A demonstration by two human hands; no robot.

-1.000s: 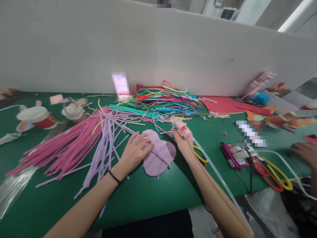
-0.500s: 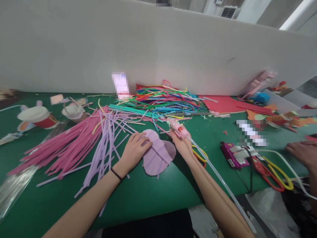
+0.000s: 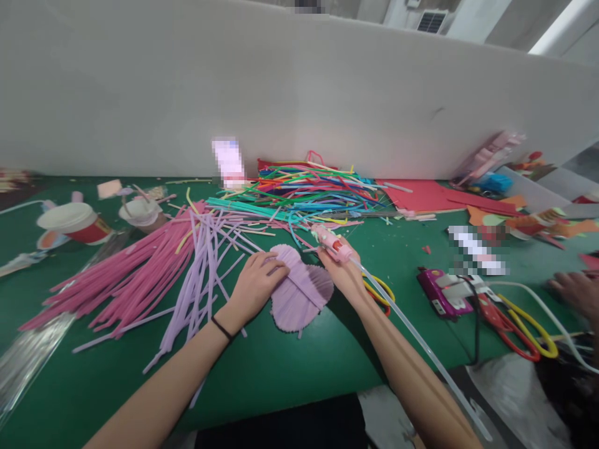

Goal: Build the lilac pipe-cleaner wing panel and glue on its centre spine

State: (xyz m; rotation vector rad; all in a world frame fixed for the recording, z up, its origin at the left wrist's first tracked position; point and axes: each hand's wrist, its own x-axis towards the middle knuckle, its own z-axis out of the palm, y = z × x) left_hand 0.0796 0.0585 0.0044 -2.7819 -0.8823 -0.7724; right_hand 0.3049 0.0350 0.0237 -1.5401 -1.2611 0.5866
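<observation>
A lilac heart-shaped piece [image 3: 299, 305] made of pipe cleaners laid side by side lies on the green table, with one stem running across its middle. My left hand [image 3: 262, 274] grips its left edge, fingers on top. In my right hand [image 3: 344, 268] is a pink glue gun [image 3: 331, 242], held just beyond the heart's right lobe. From its back a long clear glue stick [image 3: 416, 333] slants down over my forearm. The gun's nozzle points away to the upper left, apart from the heart. My right fingers are partly hidden behind the gun.
Loose lilac pipe cleaners [image 3: 196, 280] and a pink bundle [image 3: 126, 280] spread at left, near two cups. A multicoloured pile [image 3: 322, 190] lies against the white partition [image 3: 299, 87]. At right are a purple power strip [image 3: 442, 293], scissors [image 3: 510, 330] and another person's hand [image 3: 578, 290].
The glue gun in my right hand has shifted slightly to the left. My left hand stays on the heart. The view has turned a little.
</observation>
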